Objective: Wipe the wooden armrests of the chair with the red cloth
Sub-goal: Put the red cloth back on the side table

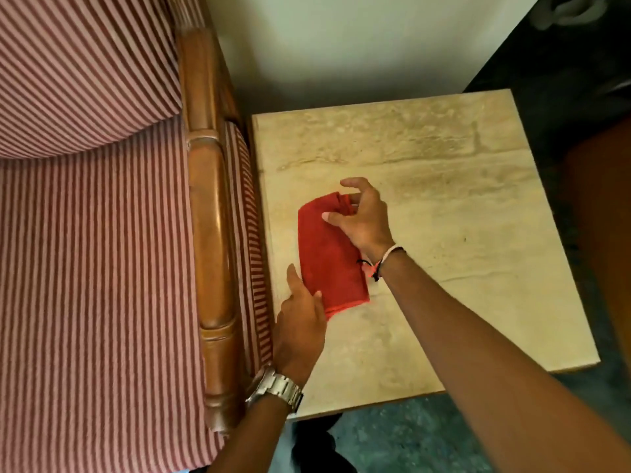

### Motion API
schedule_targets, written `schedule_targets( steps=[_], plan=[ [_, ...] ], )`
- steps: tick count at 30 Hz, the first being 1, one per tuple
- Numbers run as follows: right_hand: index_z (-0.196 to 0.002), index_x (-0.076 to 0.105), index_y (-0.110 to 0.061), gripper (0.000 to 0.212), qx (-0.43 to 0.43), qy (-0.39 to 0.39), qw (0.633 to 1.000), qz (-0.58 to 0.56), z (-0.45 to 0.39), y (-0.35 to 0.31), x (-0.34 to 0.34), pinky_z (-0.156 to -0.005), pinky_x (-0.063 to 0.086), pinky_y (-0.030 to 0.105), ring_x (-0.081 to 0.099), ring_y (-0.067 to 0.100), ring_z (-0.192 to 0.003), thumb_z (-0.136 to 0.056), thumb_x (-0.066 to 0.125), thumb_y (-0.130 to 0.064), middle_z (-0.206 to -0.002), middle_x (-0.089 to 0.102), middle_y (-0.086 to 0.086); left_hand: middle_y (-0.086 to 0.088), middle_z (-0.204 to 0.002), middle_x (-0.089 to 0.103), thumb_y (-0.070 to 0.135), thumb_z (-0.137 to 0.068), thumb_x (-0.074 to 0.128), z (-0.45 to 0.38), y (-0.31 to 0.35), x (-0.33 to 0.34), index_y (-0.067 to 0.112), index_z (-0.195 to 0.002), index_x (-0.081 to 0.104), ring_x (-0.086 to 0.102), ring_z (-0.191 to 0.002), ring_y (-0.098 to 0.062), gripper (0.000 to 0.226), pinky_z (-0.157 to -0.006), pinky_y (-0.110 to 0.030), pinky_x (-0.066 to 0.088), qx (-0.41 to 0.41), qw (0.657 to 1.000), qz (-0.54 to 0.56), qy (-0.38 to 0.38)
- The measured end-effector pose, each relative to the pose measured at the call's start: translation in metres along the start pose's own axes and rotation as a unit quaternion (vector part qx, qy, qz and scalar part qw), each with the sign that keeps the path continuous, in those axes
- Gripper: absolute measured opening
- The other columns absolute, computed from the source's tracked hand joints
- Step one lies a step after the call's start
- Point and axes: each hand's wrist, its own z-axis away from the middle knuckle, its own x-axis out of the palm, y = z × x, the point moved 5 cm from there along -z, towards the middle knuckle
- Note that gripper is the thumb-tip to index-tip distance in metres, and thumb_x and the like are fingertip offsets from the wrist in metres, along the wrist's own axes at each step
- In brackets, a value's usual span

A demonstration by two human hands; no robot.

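A folded red cloth (pixel 326 257) lies on the beige stone side table (pixel 444 206), close to its left edge. My right hand (pixel 363 218) pinches the cloth's far end between thumb and fingers. My left hand (pixel 300 322), with a metal watch on the wrist, rests on the cloth's near left corner, thumb on the fabric. To the left runs the chair's polished wooden armrest (pixel 208 233), bordering the red-and-white striped seat (pixel 95 268). Neither hand touches the armrest.
The striped back cushion (pixel 85 70) fills the upper left. A pale wall (pixel 358 39) stands behind the table. Dark furniture (pixel 563 73) sits at the upper right and a green mottled floor (pixel 392 445) lies below the table's front edge.
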Motion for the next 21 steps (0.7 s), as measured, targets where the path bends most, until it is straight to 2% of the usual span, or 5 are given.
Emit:
schedule_targets(
  steps=[5, 11, 13, 17, 21],
  plan=[
    [-0.164, 0.018, -0.016, 0.079, -0.102, -0.056, 0.953, 0.281, 0.009, 0.049, 0.009, -0.128, 0.03, 0.045, 0.028, 0.032, -0.157, -0.1, 0.064, -0.024, -0.168, 0.028, 0.016, -0.011, -0.127, 0.057, 0.026, -0.107, 0.044, -0.015, -0.018, 0.034, 0.024, -0.162, -0.014, 0.058, -0.107, -0.024, 0.081, -0.088, -0.04, 0.057, 0.085, 0.951, -0.297, 0.01],
    [-0.166, 0.005, -0.023, 0.059, -0.144, -0.049, 0.889, 0.433, 0.056, 0.086, 0.022, -0.131, 0.022, 0.046, 0.012, 0.032, -0.162, -0.112, 0.026, -0.037, -0.174, 0.005, 0.018, -0.014, -0.133, 0.05, 0.022, -0.104, 0.044, -0.016, -0.02, 0.04, 0.021, -0.163, -0.007, 0.051, -0.114, -0.028, 0.078, -0.093, -0.043, 0.047, 0.097, 0.92, -0.379, 0.004],
    [-0.166, 0.004, -0.025, 0.059, -0.122, -0.049, 0.886, 0.444, 0.063, 0.088, 0.026, -0.131, 0.02, 0.046, 0.011, 0.033, -0.162, -0.112, 0.024, -0.037, -0.174, 0.004, 0.019, -0.021, -0.148, 0.042, 0.02, -0.105, 0.037, -0.017, -0.016, 0.035, 0.017, -0.164, -0.002, 0.045, -0.131, -0.037, 0.072, -0.105, -0.049, 0.043, 0.106, 0.913, -0.394, -0.005],
    [-0.165, 0.002, -0.028, 0.064, -0.061, -0.113, 0.87, 0.476, 0.053, 0.074, 0.025, -0.128, 0.023, 0.046, 0.004, 0.035, -0.162, -0.11, 0.031, -0.038, -0.173, 0.002, 0.02, -0.021, -0.17, -0.017, 0.028, -0.105, 0.038, -0.024, -0.003, 0.028, 0.005, -0.162, -0.007, -0.008, -0.16, -0.037, 0.075, -0.13, -0.053, 0.008, 0.14, 0.893, -0.418, -0.089],
    [-0.165, 0.004, -0.03, 0.067, 0.005, -0.214, 0.84, 0.499, 0.044, 0.026, 0.005, -0.127, 0.028, 0.051, 0.004, 0.037, -0.162, -0.107, 0.039, -0.034, -0.173, 0.002, 0.021, -0.014, -0.174, 0.004, 0.034, -0.105, 0.04, -0.032, 0.031, 0.001, 0.01, -0.163, 0.01, 0.003, -0.161, -0.029, 0.069, -0.129, -0.055, 0.009, 0.126, 0.873, -0.442, -0.164]
  ],
)
